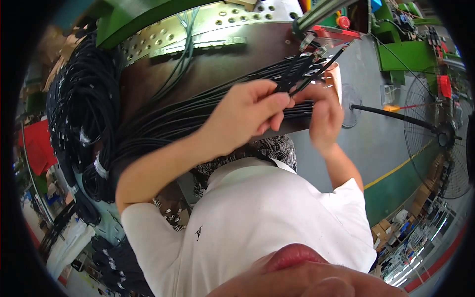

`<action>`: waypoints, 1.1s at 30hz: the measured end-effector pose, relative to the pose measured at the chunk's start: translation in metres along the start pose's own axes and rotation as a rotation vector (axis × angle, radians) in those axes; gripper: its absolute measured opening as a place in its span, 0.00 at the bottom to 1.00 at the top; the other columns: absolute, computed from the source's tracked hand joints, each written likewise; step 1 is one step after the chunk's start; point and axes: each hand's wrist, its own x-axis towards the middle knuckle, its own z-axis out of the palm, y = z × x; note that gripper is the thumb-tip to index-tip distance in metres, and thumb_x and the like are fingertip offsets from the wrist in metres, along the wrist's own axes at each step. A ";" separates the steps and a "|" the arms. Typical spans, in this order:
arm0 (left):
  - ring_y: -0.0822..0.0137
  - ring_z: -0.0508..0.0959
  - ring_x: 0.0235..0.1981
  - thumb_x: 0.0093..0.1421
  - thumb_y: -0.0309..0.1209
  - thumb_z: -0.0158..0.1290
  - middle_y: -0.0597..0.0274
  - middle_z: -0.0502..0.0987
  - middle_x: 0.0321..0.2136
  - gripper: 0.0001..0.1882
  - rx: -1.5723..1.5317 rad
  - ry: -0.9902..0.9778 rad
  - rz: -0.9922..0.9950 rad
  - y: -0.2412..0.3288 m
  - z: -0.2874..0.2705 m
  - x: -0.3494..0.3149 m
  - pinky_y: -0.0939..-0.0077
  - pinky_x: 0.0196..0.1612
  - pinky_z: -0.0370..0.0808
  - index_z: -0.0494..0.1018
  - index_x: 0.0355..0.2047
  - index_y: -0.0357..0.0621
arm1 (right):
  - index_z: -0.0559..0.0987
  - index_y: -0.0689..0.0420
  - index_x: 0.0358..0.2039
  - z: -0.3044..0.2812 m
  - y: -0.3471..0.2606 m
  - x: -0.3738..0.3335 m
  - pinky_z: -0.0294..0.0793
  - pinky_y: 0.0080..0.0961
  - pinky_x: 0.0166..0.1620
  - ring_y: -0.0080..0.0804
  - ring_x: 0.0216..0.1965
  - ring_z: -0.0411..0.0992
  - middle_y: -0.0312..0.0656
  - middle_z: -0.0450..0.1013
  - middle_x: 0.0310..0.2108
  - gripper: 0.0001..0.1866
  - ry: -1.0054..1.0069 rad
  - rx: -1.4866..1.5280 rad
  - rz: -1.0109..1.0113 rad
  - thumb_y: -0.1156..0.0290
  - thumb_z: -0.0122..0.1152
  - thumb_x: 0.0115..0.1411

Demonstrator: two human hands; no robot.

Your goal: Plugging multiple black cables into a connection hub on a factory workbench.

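My left hand (250, 111) is closed in a pinch on black cables (286, 81) above the front edge of the brown worktop. The held cables run up and to the right, and one ends in a bare-looking tip near the red part. Close by on the right, my right hand (326, 119) has its fingers bent and apart, slightly blurred. Its fingertips reach toward the held cables; whether they touch is hard to see. Under both hands lies a long bundle of black cables (183, 111) stretching leftward, with connector ends at the right.
Thick coils of black cable (81, 99) hang at the left. A green machine frame (143, 20) with a perforated metal plate (173, 32) stands at the back. Grey-green wires (185, 52) hang over the worktop (213, 64). A floor fan (443, 136) stands at the right.
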 end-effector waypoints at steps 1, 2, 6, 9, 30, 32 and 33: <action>0.84 0.64 0.17 0.68 0.37 0.49 0.71 0.72 0.20 0.13 -0.080 0.056 0.047 -0.011 0.004 -0.012 0.89 0.19 0.59 0.74 0.40 0.38 | 0.77 0.66 0.42 0.018 -0.005 0.018 0.75 0.26 0.43 0.30 0.38 0.75 0.44 0.78 0.36 0.18 0.159 0.250 0.133 0.62 0.50 0.68; 0.83 0.66 0.19 0.67 0.36 0.50 0.71 0.73 0.21 0.12 -0.075 0.135 0.083 -0.021 0.006 -0.021 0.88 0.21 0.61 0.75 0.39 0.38 | 0.77 0.66 0.42 0.030 -0.016 0.039 0.74 0.24 0.43 0.29 0.38 0.75 0.42 0.78 0.37 0.19 0.068 0.366 0.269 0.61 0.50 0.69; 0.82 0.67 0.20 0.68 0.37 0.50 0.71 0.71 0.21 0.13 -0.140 0.344 0.244 -0.042 0.004 -0.043 0.86 0.22 0.62 0.75 0.42 0.40 | 0.79 0.65 0.46 0.064 -0.025 0.057 0.74 0.19 0.45 0.23 0.41 0.75 0.39 0.78 0.42 0.18 -0.395 0.534 0.562 0.63 0.52 0.69; 0.81 0.66 0.18 0.70 0.39 0.47 0.72 0.69 0.19 0.15 -0.231 0.418 0.332 -0.062 -0.012 -0.061 0.86 0.20 0.62 0.73 0.45 0.40 | 0.78 0.66 0.48 0.076 -0.010 0.069 0.74 0.22 0.46 0.28 0.42 0.75 0.42 0.79 0.42 0.19 -0.709 0.437 0.191 0.63 0.48 0.70; 0.80 0.66 0.16 0.70 0.36 0.46 0.67 0.73 0.23 0.16 -0.473 0.443 0.168 -0.080 -0.015 -0.068 0.86 0.18 0.61 0.72 0.50 0.37 | 0.75 0.54 0.37 0.078 0.009 0.097 0.71 0.30 0.37 0.37 0.34 0.71 0.38 0.71 0.33 0.14 -0.335 -0.879 -0.662 0.75 0.65 0.49; 0.76 0.73 0.22 0.69 0.34 0.47 0.60 0.78 0.30 0.14 -0.457 0.424 0.146 -0.072 -0.017 -0.067 0.83 0.26 0.71 0.73 0.46 0.36 | 0.74 0.54 0.34 0.083 0.024 0.099 0.74 0.30 0.38 0.37 0.35 0.72 0.38 0.72 0.34 0.13 -0.389 -0.855 -0.615 0.75 0.66 0.47; 0.75 0.75 0.25 0.69 0.33 0.46 0.58 0.79 0.32 0.14 -0.469 0.472 0.139 -0.064 -0.015 -0.069 0.81 0.30 0.74 0.74 0.45 0.35 | 0.75 0.54 0.33 0.087 0.028 0.093 0.74 0.31 0.37 0.36 0.35 0.73 0.37 0.74 0.34 0.11 -0.318 -0.755 -0.570 0.76 0.66 0.48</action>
